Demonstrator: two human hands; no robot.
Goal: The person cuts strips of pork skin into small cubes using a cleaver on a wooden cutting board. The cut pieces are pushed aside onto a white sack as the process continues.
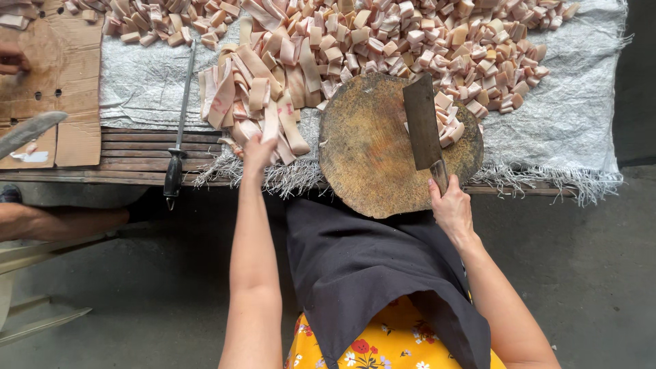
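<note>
Head view:
Left hand (pixel 258 152): closed around the near ends of the long pork strips (pixel 253 92), at 9 o'clock from the chopping block.
Right hand (pixel 451 208): gripping the handle of the cleaver (pixel 422 121), whose blade lies flat on the block and points to 12 o'clock.
Chopping block (pixel 372 154): round, wooden, at the table's near edge.
Cut pieces (pixel 437 41): heaped at 12 and 2 o'clock from the block, on a white woven sheet (pixel 567 116).
Sharpening steel (pixel 179 130): at 9 o'clock from the strips.
Another person's hand (pixel 12 59): far left, on cardboard (pixel 65 82).

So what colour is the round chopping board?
Worn yellowish-brown wood with dark patches, chopping board, head view.
</note>
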